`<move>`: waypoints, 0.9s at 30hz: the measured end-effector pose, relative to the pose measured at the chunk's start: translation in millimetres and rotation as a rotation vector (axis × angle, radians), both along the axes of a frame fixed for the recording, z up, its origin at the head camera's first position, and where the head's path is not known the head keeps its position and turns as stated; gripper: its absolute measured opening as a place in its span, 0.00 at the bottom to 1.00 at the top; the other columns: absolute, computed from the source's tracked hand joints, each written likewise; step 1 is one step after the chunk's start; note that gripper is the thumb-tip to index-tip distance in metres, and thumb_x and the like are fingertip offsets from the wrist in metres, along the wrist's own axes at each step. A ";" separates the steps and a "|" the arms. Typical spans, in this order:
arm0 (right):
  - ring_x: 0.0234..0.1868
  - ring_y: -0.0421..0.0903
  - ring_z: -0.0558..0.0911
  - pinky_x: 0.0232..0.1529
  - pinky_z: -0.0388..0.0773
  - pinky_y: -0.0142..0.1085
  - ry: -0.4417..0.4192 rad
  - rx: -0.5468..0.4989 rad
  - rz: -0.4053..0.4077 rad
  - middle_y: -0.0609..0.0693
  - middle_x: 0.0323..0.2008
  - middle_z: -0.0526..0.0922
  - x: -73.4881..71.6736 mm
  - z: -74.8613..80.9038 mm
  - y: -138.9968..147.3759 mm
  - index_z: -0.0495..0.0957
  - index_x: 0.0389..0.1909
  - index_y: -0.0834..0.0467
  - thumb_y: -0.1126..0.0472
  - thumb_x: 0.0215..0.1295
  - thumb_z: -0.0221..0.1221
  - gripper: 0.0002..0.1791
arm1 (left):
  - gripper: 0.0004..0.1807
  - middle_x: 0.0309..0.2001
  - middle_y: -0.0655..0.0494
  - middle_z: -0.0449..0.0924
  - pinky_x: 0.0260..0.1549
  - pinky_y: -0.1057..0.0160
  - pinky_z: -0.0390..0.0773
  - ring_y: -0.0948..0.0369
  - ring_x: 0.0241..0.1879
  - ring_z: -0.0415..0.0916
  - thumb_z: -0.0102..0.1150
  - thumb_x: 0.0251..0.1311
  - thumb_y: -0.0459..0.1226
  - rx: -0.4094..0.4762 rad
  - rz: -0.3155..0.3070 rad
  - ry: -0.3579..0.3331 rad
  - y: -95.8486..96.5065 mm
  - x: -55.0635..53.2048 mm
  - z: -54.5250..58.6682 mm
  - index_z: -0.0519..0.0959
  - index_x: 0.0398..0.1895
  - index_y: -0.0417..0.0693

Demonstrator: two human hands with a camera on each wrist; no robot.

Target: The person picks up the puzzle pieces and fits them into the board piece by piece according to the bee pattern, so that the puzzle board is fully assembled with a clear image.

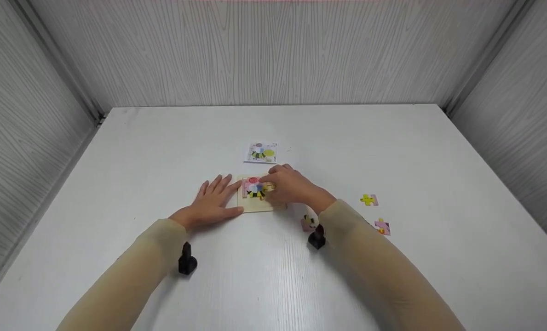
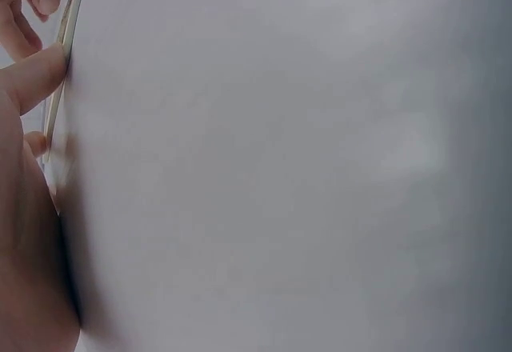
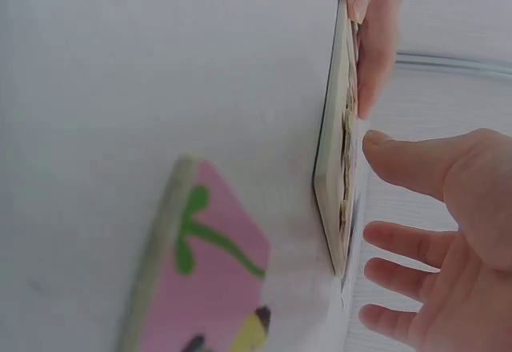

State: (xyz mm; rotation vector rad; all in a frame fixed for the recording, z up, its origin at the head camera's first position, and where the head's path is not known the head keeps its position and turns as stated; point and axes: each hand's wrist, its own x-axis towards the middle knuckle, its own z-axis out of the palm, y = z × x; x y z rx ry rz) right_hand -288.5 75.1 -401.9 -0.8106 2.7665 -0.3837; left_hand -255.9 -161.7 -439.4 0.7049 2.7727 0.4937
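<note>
A small wooden puzzle board [image 1: 259,208] lies on the white table, with joined bee-picture pieces [image 1: 255,189] in its left part. My left hand [image 1: 210,202] rests on the table with fingers spread, its thumb and a fingertip touching the board's left edge. Over the board's right part is my right hand [image 1: 288,185], covering that area in the head view. The right wrist view shows its thumb [image 3: 416,160] and fingers extended close to the board's face, with no piece visible between them. A loose pink puzzle piece [image 3: 220,264] with a green sprout lies nearer that wrist.
Beyond the board lies a square bee picture [image 1: 261,153]. A yellow puzzle piece [image 1: 368,199] and a pink one [image 1: 382,226] lie to the right of the right forearm. Black wrist cameras [image 1: 187,262] hang beside both sleeves. Pale panels [image 1: 273,55] wall the table's back and sides.
</note>
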 end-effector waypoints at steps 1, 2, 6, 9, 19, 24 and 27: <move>0.60 0.50 0.64 0.59 0.64 0.43 -0.009 -0.009 -0.009 0.52 0.59 0.69 0.4 0.5 1.8 0.73 0.60 0.47 0.54 0.59 0.62 0.26 | 0.43 0.73 0.46 0.34 0.63 0.41 0.29 0.48 0.71 0.27 0.42 0.61 0.61 0.006 -0.001 0.003 -0.1 0.1 -0.1 0.45 0.74 0.52; 0.60 0.50 0.64 0.59 0.64 0.43 -0.018 -0.021 -0.015 0.51 0.60 0.69 0.8 0.9 3.8 0.72 0.61 0.47 0.54 0.59 0.62 0.27 | 0.43 0.73 0.45 0.34 0.62 0.41 0.29 0.47 0.71 0.27 0.42 0.61 0.61 0.010 -0.002 0.006 0.0 0.2 -0.3 0.45 0.74 0.52; 0.59 0.50 0.66 0.58 0.65 0.43 -0.010 -0.084 0.003 0.51 0.58 0.70 3.4 0.3 14.9 0.72 0.61 0.49 0.54 0.60 0.61 0.26 | 0.43 0.73 0.45 0.34 0.62 0.41 0.29 0.47 0.71 0.27 0.42 0.61 0.61 0.011 -0.008 0.001 0.4 0.1 -0.3 0.45 0.74 0.52; 0.59 0.50 0.66 0.59 0.64 0.43 -0.003 -0.134 0.002 0.52 0.57 0.71 6.9 1.1 23.3 0.73 0.60 0.51 0.56 0.61 0.61 0.24 | 0.43 0.73 0.46 0.34 0.62 0.41 0.29 0.48 0.71 0.27 0.41 0.61 0.62 0.006 -0.007 -0.009 0.5 -0.3 0.0 0.44 0.74 0.53; 0.62 0.51 0.64 0.61 0.62 0.43 -0.007 -0.214 -0.063 0.54 0.60 0.68 21.0 5.8 47.6 0.74 0.58 0.54 0.57 0.62 0.61 0.23 | 0.43 0.73 0.46 0.33 0.62 0.41 0.28 0.47 0.71 0.26 0.41 0.61 0.62 0.003 -0.005 -0.004 0.5 0.8 1.0 0.44 0.74 0.52; 0.63 0.52 0.64 0.61 0.62 0.44 0.002 -0.244 -0.063 0.55 0.61 0.67 24.1 6.2 62.7 0.74 0.58 0.57 0.56 0.63 0.60 0.23 | 0.43 0.73 0.46 0.33 0.62 0.41 0.28 0.47 0.71 0.26 0.41 0.62 0.61 -0.004 0.000 -0.013 1.5 1.1 2.2 0.44 0.74 0.52; 0.63 0.53 0.64 0.61 0.62 0.46 0.017 -0.264 -0.068 0.56 0.60 0.68 26.4 7.0 72.6 0.74 0.57 0.58 0.57 0.63 0.60 0.22 | 0.43 0.73 0.46 0.33 0.62 0.41 0.28 0.47 0.71 0.26 0.41 0.61 0.62 -0.006 -0.003 -0.013 1.8 0.7 1.9 0.44 0.74 0.52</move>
